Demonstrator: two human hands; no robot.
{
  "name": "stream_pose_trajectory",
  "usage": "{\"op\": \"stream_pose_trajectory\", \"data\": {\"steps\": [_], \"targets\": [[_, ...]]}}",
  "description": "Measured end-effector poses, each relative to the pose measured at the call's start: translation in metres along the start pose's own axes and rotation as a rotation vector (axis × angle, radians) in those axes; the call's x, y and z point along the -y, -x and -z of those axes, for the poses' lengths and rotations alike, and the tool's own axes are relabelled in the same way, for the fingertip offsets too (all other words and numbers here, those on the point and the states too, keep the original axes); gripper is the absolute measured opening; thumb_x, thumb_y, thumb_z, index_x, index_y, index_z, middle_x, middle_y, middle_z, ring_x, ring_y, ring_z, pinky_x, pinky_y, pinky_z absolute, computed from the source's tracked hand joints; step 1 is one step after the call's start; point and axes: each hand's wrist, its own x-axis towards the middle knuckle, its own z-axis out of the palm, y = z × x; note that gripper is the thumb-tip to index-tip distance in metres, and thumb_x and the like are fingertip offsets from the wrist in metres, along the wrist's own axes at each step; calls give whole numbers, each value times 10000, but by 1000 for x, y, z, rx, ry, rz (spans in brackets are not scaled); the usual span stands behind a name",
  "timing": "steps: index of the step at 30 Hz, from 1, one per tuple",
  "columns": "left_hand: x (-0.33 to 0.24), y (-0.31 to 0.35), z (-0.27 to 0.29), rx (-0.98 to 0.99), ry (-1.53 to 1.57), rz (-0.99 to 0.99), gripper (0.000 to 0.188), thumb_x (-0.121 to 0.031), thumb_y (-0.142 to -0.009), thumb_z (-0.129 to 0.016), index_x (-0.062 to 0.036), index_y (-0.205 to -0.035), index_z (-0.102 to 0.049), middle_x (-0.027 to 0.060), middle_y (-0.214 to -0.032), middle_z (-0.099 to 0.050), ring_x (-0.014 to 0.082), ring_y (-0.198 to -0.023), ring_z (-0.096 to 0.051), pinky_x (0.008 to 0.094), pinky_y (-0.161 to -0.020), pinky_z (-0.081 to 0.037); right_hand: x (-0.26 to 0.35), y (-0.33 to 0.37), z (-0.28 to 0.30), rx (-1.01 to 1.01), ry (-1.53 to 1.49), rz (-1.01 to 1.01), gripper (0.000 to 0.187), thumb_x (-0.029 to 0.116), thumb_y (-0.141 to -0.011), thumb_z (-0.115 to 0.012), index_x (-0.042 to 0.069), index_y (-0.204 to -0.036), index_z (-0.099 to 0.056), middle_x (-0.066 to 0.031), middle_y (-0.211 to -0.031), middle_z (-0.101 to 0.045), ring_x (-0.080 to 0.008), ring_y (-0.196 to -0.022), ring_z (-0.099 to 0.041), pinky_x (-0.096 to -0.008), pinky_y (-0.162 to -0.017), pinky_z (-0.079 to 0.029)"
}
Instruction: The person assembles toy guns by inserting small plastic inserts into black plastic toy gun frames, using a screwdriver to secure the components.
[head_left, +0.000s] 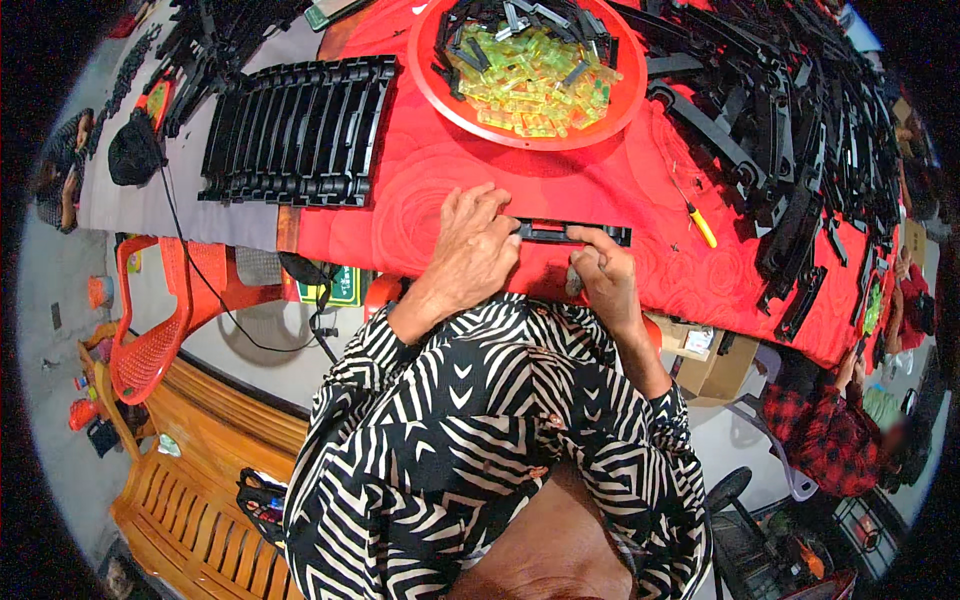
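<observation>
A short black plastic strip (543,236) with a slot along it lies flat on the red cloth, close to the table's near edge. Bent fingers of my left hand (474,248) press against its left end; thumb and index come together there. My right hand (606,276) is closed at the strip's right part, with the index finger laid across it and the other fingers curled under. Whether a small piece sits between my fingertips is hidden. Beyond the strip stands a red round basin (625,112) holding translucent yellow pieces (540,95) and small black and grey parts.
A row of long black plastic parts (300,130) lies side by side at left. Black strips are heaped (790,120) at right, near a yellow-handled screwdriver (703,228). A red plastic chair (160,320) and wooden bench (205,510) stand left; a person in checked clothing (830,430) sits right.
</observation>
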Motion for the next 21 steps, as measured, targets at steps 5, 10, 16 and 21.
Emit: {"op": "stream_pose_trajectory", "data": {"steps": [5,10,16,21], "targets": [[-9,0,-16,-66,27,176,230,-150,-729,-609,4,-898,-623,168,-1156,-489,346,-1197,-357,565,-975,-206,7,1,-4,-78,-21,-155,235,37,-835,-501,-9,-1047,-593,98,-612,-362,-10,-521,-300,-178,-456,-245],[-15,-1,-22,-104,61,257,211,-93,-675,-646,-33,-878,-645,133,-1167,-501,345,-1225,-336,550,-1004,-160,-1,0,-2,-76,-58,-128,246,34,-831,-490,-17,-1051,-588,91,-608,-381,-8,-527,-321,-180,-464,-260],[-14,-1,-22,-124,155,285,204,-62,-653,-638,-48,-856,-654,109,-1172,-518,337,-1240,-325,542,-1022,-134,14,1,-7,-75,-104,-127,244,51,-836,-483,-16,-1045,-590,87,-608,-376,-13,-520,-312,-180,-463,-257],[-12,-1,-21,-82,116,289,224,-70,-671,-650,-67,-896,-652,90,-1198,-520,324,-1251,-322,483,-1024,-180,8,3,-2,-24,-146,-137,256,13,-836,-479,-48,-1076,-544,27,-662,-493,-32,-564,-407,-193,-494,-338]]}}
